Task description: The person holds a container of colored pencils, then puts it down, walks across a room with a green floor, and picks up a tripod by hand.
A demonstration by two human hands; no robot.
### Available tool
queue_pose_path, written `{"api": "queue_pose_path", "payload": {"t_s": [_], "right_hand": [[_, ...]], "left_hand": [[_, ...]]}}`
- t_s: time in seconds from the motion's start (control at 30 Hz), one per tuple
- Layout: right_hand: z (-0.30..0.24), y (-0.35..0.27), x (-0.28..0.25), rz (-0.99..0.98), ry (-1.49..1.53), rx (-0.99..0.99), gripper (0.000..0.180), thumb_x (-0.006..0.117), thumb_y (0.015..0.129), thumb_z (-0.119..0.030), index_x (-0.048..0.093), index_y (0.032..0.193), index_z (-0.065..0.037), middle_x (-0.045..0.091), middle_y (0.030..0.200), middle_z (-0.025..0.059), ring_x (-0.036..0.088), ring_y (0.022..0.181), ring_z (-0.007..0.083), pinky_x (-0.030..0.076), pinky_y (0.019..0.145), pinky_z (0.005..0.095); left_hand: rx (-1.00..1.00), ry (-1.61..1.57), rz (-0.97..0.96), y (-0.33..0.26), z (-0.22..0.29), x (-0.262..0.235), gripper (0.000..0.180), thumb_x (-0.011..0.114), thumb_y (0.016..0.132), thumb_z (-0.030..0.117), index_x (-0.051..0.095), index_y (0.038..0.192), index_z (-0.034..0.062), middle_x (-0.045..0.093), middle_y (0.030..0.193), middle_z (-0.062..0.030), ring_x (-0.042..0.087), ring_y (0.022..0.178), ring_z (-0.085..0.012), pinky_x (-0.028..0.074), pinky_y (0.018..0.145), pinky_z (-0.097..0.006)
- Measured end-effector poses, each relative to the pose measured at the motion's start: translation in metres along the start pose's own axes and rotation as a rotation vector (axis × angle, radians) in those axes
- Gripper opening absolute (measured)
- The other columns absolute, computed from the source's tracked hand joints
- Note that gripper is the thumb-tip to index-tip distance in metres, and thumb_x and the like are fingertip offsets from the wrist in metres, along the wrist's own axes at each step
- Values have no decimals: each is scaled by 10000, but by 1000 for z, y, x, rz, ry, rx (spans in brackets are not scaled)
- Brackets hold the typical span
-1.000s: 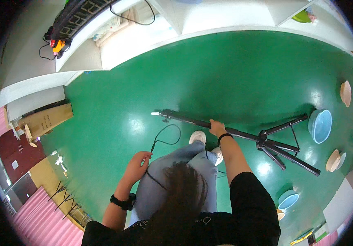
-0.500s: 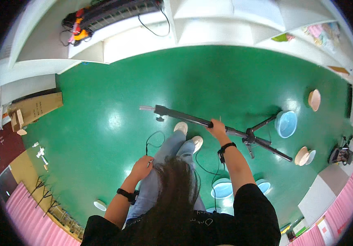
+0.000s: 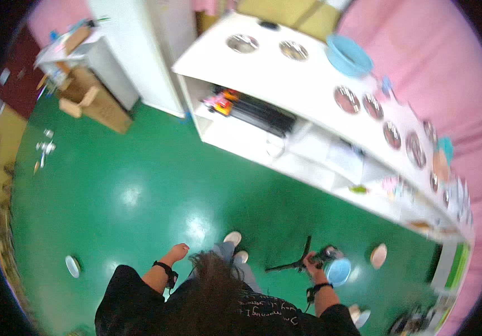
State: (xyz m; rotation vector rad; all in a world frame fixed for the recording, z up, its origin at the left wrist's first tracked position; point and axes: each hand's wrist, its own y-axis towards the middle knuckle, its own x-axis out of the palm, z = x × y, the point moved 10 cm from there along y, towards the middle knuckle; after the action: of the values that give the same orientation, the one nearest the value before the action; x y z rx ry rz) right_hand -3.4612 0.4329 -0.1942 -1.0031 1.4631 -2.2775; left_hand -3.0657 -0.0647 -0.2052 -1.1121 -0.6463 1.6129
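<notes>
Green floor (image 3: 140, 190); tripod (image 3: 299, 260) within right fingers (image 3: 312, 259).

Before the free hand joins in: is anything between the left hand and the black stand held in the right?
Yes. The left hand hangs free at one side, the right hand grips the black stand at the other, and the person's own legs and shoes stand between them on the green floor.

Green floor (image 3: 140, 190) (bowls (image 3: 339, 271), probably).

Open brown cardboard box (image 3: 96, 106) on the green floor (image 3: 140, 185), just left of the white cabinet (image 3: 140, 50), flaps raised
</notes>
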Motion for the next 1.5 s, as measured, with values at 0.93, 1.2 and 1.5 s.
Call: {"api": "queue_pose_path", "payload": {"t_s": [0.93, 1.2, 1.5], "right_hand": [[566, -41, 247, -1098, -2048, -803, 183, 648, 633, 43, 498, 656, -60, 516, 660, 20, 505, 632, 144, 439, 641, 294], [742, -5, 240, -1002, -1849, -882, 146, 598, 624, 53, 498, 640, -52, 523, 677, 34, 511, 675, 171, 438, 697, 323], [995, 12, 184, -993, -1569, -587, 170, 660, 742, 2, 507, 725, -69, 514, 730, 21, 504, 684, 158, 427, 677, 298]], "left_hand": [[-755, -1460, 405, -370, -343, 380, 240, 431, 904, 142, 581, 881, -44, 620, 781, -137, 579, 611, -207, 465, 550, -349], [-637, -1177, 528, -382, -424, 269, 270, 439, 843, 194, 602, 876, -19, 611, 876, -183, 563, 744, -301, 451, 660, -402], [-473, -1051, 915, -382, -595, 56, 323, 464, 847, 290, 579, 904, -6, 624, 813, -138, 603, 738, -230, 472, 646, -359]]}}
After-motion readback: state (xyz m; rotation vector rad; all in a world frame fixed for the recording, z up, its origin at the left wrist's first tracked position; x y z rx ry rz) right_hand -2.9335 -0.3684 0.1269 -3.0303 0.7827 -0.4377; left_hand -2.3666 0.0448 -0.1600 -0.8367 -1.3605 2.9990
